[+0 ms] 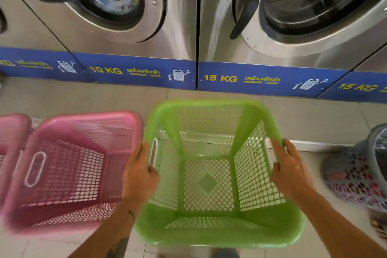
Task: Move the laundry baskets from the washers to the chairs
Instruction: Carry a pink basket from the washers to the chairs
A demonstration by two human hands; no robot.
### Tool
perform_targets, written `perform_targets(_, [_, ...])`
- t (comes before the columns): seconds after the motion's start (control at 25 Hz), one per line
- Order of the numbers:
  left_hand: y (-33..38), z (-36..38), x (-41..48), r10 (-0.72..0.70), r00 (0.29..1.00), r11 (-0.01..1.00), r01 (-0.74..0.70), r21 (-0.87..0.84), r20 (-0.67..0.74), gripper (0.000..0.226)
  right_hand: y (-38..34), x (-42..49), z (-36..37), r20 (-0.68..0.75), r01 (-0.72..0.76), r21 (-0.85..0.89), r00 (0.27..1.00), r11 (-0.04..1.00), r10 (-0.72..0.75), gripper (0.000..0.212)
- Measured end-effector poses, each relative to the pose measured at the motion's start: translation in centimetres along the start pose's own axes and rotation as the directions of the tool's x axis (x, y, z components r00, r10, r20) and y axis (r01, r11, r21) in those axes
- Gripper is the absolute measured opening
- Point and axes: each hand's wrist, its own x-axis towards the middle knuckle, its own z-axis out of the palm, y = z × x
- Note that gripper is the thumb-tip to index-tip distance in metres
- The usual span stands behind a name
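Note:
An empty green laundry basket (209,234) sits in front of me, low in the head view, before two steel washers. My left hand (139,172) grips its left rim at the handle slot. On the opposite rim my right hand (290,172) is closed around the right handle. A pink basket (69,165), also empty, stands just left of the green one, touching or nearly touching it. Part of a second pink basket (10,136) shows at the far left edge.
The 10 KG washer (129,33) and the 15 KG washer (293,48) stand close ahead on a blue base strip. A grey mesh basket (360,172) holding colourful clothes sits at the right. Tiled floor runs between baskets and washers. No chairs are in view.

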Motion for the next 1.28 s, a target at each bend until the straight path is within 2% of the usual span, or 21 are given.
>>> perform_targets(0.16, [-2.1,2.6,-1.1,0.022,0.998,0.999,-0.02,-0.036,0.051,0.08,0.4,-1.2,2.6,0.078,-0.076,-0.055,0.994,0.996,0.08,0.079])
perform_targets(0.28, [-2.9,5.2,-0.9,0.064,0.998,0.998,-0.064,-0.022,0.024,0.078,1.3,-0.5,4.8,0.101,-0.1,-0.085,0.989,0.991,0.109,0.083])
perform_targets(0.48, [-3.1,9.8,-0.6,-0.061,0.998,0.995,0.063,-0.075,0.028,0.075,2.7,1.6,8.2,0.132,-0.072,-0.097,0.988,0.993,0.084,0.086])
perform_targets(0.68, [-2.8,9.8,-0.9,-0.126,0.987,0.989,0.133,-0.067,0.102,0.075,3.3,1.6,8.5,0.222,-0.069,-0.056,0.972,0.996,0.079,0.086])
perform_targets(0.84, [-0.7,6.8,-0.2,-0.232,0.947,0.97,0.242,-0.019,0.222,0.073,2.2,1.7,6.6,0.277,-0.046,-0.059,0.959,0.997,0.061,0.078])
perform_targets(0.96, [1.1,3.3,-0.1,-0.333,0.911,0.916,0.374,-0.147,0.243,0.056,-0.6,1.4,4.3,0.259,0.001,0.025,0.966,1.0,-0.007,0.068])
perform_targets(1.12, [2.0,-4.6,-1.4,-0.293,0.934,0.901,0.341,-0.269,0.203,0.038,-6.8,0.2,-1.0,0.241,0.144,0.15,0.954,0.978,-0.178,0.062])
perform_targets(1.28, [2.1,-16.2,-3.2,-0.189,0.965,0.948,0.227,-0.223,0.182,0.034,-15.5,-2.7,-6.8,0.201,0.316,0.159,0.917,0.935,-0.345,0.06])
